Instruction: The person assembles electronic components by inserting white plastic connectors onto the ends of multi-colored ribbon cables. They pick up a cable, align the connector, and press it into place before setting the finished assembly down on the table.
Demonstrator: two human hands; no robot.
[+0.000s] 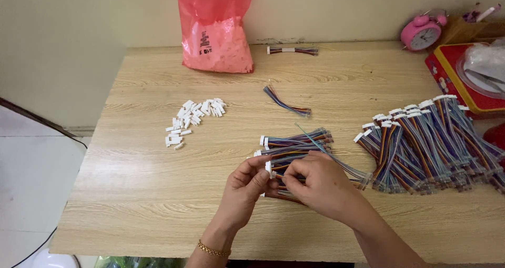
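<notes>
Just below the middle of the frame, you pinch a small white connector [268, 167] with multicoloured wires trailing from it. Your left hand [247, 186] grips the connector between thumb and fingertips, and your right hand [315, 186] is closed on the wires just beside it, fingers curled in. Both hands hover over a low pile of finished wire harnesses [294, 144], which lies on the bench [147, 194] touching your knuckles. A gold bracelet [213, 249] sits on your left wrist.

To the right of the frame lies a much larger heap of wire harnesses [431, 141], their white plugs pointing toward the upper left. Above your hands, near the centre, is a loose bunch of coloured wires [286, 103]. To the left of centre is a scatter of loose white connector housings [192, 118]. At the top, a red plastic bag [215, 26] full of white parts leans on the wall, with one more wire bundle [292, 50] beside it. A pink alarm clock [422, 32] and a red tin [457, 78] sit in the upper right corner.
</notes>
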